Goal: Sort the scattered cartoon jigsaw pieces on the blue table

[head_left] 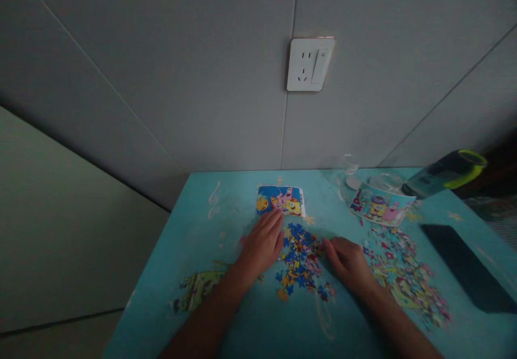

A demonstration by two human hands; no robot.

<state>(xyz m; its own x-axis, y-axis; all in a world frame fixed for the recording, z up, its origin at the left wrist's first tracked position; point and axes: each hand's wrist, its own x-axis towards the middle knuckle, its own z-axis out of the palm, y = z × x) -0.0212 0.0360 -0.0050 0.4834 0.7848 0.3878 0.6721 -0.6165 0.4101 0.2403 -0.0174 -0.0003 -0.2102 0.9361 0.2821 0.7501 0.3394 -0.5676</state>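
Note:
A pile of small jigsaw pieces (301, 256), mostly blue, yellow and pink, lies on the turquoise table between my hands. My left hand (262, 243) rests at the pile's left side with its fingers stretched forward, the tips at the lower edge of a cartoon picture card (278, 200). At the pile's right edge is my right hand (347, 259), its fingers curled and thumb against the forefinger; whatever may be between them is hidden. Partly behind my left forearm lies a joined greenish puzzle section (197, 289).
A second jigsaw heap (407, 275) spreads to the right, below another picture card (382, 205). Beyond it are a clear plastic container (385, 181) and a dark bottle with a lime rim (444, 173). A black flat slab (466, 264) lies far right. The wall holds a socket (310, 64).

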